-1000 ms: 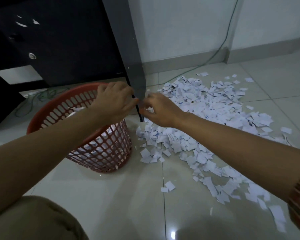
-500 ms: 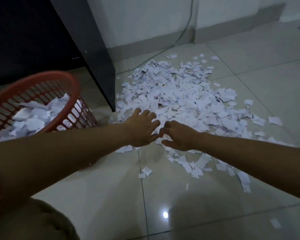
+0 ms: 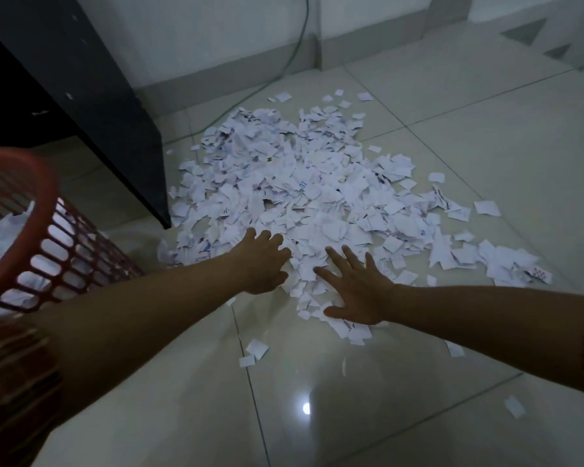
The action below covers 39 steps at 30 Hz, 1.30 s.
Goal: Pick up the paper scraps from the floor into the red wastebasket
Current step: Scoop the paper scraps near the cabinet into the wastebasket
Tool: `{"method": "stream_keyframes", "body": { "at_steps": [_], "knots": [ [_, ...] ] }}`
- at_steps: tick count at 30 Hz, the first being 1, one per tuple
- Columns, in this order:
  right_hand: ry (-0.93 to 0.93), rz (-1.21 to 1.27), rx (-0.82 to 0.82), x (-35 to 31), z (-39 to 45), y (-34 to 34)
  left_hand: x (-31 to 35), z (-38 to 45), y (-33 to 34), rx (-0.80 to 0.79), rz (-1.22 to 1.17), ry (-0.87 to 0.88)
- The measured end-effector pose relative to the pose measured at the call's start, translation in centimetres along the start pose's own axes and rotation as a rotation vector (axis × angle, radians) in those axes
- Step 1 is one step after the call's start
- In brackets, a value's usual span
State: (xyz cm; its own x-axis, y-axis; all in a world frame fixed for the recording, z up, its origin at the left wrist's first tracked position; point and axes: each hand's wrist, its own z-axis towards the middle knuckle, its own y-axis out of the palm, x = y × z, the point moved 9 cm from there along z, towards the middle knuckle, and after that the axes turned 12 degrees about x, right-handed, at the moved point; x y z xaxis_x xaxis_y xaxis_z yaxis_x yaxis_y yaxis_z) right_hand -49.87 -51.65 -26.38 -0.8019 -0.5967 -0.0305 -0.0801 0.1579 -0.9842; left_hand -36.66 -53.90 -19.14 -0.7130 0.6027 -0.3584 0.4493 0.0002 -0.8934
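Both hands low at the near edge of the paper scraps [image 3: 304,197]. Right hand [image 3: 361,291] flat, fingers spread, pressing on scraps, grasping nothing. Left hand [image 3: 262,264] palm down, fingers bent into the heap; grip unclear. Pile spreads toward 12 o'clock. Red wastebasket [image 3: 31,230] at 9 o'clock, part-filled.

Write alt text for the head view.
Two bare hands, left hand and right hand, reach open onto a pile of white paper scraps on a tiled floor. A red wastebasket holding scraps stands at left.
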Motion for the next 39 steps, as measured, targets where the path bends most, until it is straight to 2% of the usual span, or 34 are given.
{"method": "stream_keyframes", "body": {
  "at_steps": [3,6,8,13,16,19,24,29,34,37,39],
  "knots": [
    [0.115,-0.002,-0.032,1.1,1.3,-0.1,0.2,0.7,0.9,-0.019,0.008,0.018],
    [0.34,0.095,-0.106,2.3,2.1,1.1,-0.3,1.4,1.1,-0.028,-0.019,-0.007],
    [0.398,0.15,-0.143,2.1,2.5,1.9,-0.4,1.6,1.3,-0.038,-0.031,-0.007],
    [0.136,0.14,-0.113,-1.2,3.1,1.6,0.2,1.9,2.0,-0.064,-0.072,0.012],
    [-0.01,0.132,-0.001,-2.3,2.4,0.7,0.6,2.1,2.3,-0.076,-0.069,0.026],
    [-0.04,0.072,0.103,-1.1,1.5,-0.1,1.0,2.7,2.5,-0.084,-0.054,0.042],
    [0.136,-0.038,0.176,4.9,0.1,-1.2,2.0,4.4,1.9,-0.037,-0.079,0.051],
    [0.448,-0.1,0.265,12.5,-1.4,-1.8,3.2,6.5,1.9,0.013,-0.225,-0.012],
    [0.702,0.104,0.206,16.2,-0.7,0.5,3.4,8.4,2.4,0.001,-0.35,-0.098],
    [0.743,0.278,0.203,16.0,0.7,1.5,2.8,9.0,3.1,-0.005,-0.422,-0.163],
    [0.69,0.305,0.193,14.9,1.9,1.9,2.4,9.2,3.9,-0.014,-0.461,-0.198]
  ]
}}
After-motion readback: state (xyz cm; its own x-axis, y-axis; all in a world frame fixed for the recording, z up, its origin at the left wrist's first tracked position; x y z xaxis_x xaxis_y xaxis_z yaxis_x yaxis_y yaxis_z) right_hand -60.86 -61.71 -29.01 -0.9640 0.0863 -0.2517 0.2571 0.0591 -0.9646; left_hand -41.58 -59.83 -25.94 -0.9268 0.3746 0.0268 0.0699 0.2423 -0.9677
